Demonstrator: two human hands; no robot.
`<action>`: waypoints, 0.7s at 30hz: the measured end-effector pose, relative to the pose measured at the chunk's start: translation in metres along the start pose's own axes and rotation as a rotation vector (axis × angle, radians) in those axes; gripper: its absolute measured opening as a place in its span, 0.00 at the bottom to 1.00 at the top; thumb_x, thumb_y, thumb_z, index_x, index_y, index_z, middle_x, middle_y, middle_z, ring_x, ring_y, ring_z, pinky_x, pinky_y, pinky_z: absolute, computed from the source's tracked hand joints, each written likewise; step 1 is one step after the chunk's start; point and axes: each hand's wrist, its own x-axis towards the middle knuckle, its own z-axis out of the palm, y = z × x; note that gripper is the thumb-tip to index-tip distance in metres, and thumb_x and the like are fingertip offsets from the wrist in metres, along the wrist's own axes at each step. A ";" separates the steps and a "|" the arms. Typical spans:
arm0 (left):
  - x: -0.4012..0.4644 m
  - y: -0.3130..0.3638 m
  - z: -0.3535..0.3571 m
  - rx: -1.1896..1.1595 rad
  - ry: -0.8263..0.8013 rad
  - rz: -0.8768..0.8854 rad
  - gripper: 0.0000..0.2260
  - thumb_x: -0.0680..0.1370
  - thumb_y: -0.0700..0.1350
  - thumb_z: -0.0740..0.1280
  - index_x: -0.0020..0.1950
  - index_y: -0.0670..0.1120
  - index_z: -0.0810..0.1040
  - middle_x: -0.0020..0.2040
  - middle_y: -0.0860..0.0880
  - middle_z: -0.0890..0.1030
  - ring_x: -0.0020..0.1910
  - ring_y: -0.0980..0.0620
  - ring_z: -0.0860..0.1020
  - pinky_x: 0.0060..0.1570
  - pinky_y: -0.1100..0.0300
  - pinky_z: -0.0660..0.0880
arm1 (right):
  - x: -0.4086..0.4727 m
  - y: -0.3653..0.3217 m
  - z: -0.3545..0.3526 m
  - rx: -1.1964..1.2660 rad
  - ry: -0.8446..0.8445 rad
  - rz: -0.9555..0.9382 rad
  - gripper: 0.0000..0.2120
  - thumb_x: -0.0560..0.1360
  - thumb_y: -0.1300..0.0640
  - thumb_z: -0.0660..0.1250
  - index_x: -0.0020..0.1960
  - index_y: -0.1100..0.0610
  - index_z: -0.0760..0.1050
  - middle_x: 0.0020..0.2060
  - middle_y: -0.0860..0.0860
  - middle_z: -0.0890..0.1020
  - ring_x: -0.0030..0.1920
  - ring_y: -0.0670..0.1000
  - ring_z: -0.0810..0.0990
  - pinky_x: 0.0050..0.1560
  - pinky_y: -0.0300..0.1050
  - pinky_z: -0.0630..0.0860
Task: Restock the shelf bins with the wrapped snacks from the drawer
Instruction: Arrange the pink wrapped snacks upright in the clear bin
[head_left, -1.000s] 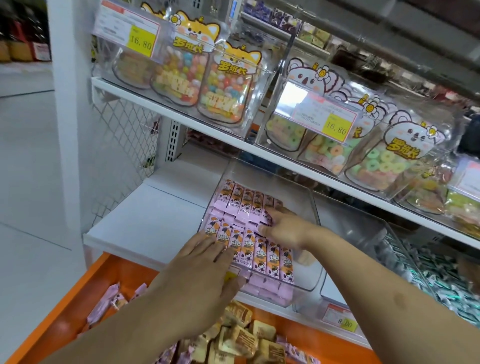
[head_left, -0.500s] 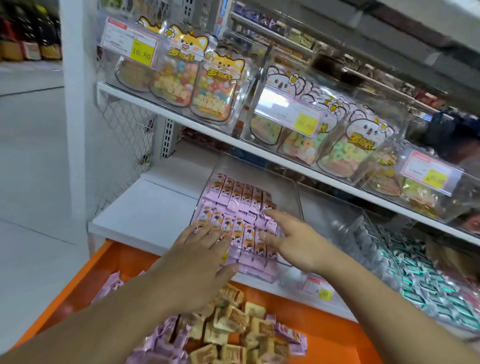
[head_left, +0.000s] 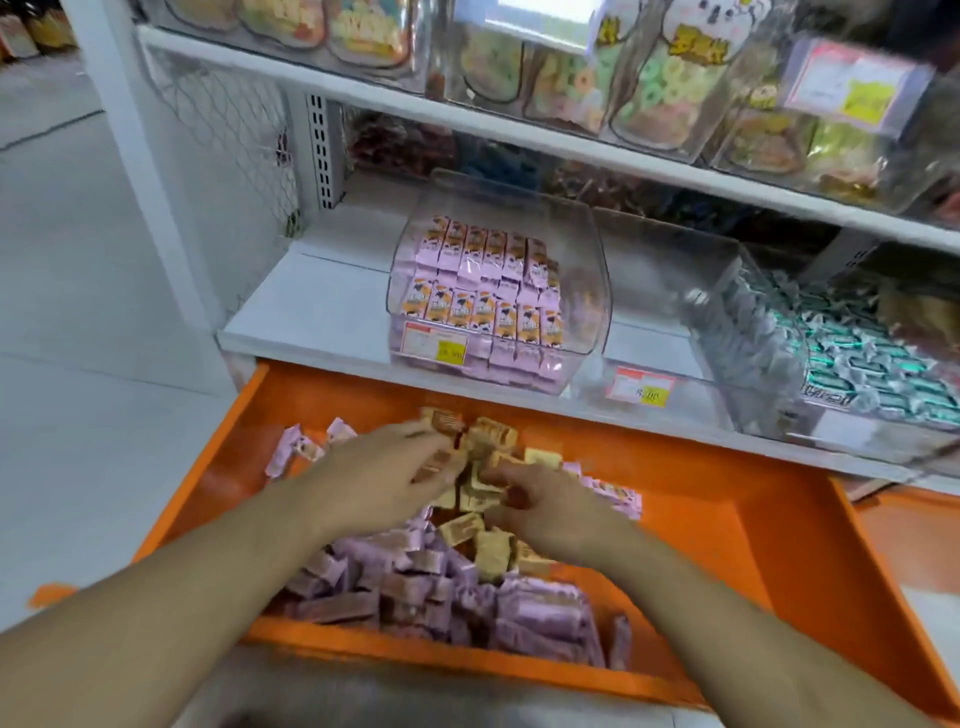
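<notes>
Both hands, left hand (head_left: 384, 483) and right hand (head_left: 550, 512), curl around crinkly beige wrapped snacks (head_left: 480, 470) heaped in the glossy orange drawer (head_left: 727, 525), near the clear plastic shelf bin (head_left: 587, 291) holding pink packets.

A pale grey tiled floor (head_left: 67, 291) fills the nine o'clock side under even shop light. A white upright post (head_left: 136, 156) and a wire mesh side panel (head_left: 228, 156) stand at eleven o'clock, with a slotted white rail (head_left: 321, 150) just beside the mesh.
</notes>
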 end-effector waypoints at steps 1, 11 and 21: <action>0.003 -0.010 0.012 0.016 -0.050 -0.014 0.26 0.84 0.62 0.58 0.81 0.56 0.64 0.77 0.56 0.66 0.74 0.52 0.69 0.68 0.54 0.71 | 0.005 0.006 0.013 -0.019 -0.051 0.020 0.22 0.82 0.48 0.69 0.75 0.47 0.74 0.72 0.47 0.78 0.69 0.50 0.76 0.63 0.40 0.72; 0.044 -0.068 0.120 0.061 -0.369 -0.091 0.25 0.83 0.57 0.66 0.78 0.52 0.69 0.72 0.46 0.72 0.69 0.44 0.73 0.65 0.52 0.73 | 0.068 0.052 0.111 -0.106 -0.244 0.145 0.20 0.76 0.37 0.68 0.63 0.48 0.78 0.58 0.50 0.83 0.57 0.57 0.82 0.55 0.52 0.82; 0.054 -0.072 0.149 0.016 -0.260 -0.190 0.11 0.78 0.42 0.71 0.51 0.55 0.72 0.50 0.51 0.79 0.48 0.47 0.77 0.46 0.52 0.78 | 0.085 0.063 0.133 -0.071 -0.192 0.206 0.12 0.78 0.51 0.70 0.60 0.47 0.75 0.56 0.53 0.80 0.51 0.56 0.79 0.53 0.54 0.82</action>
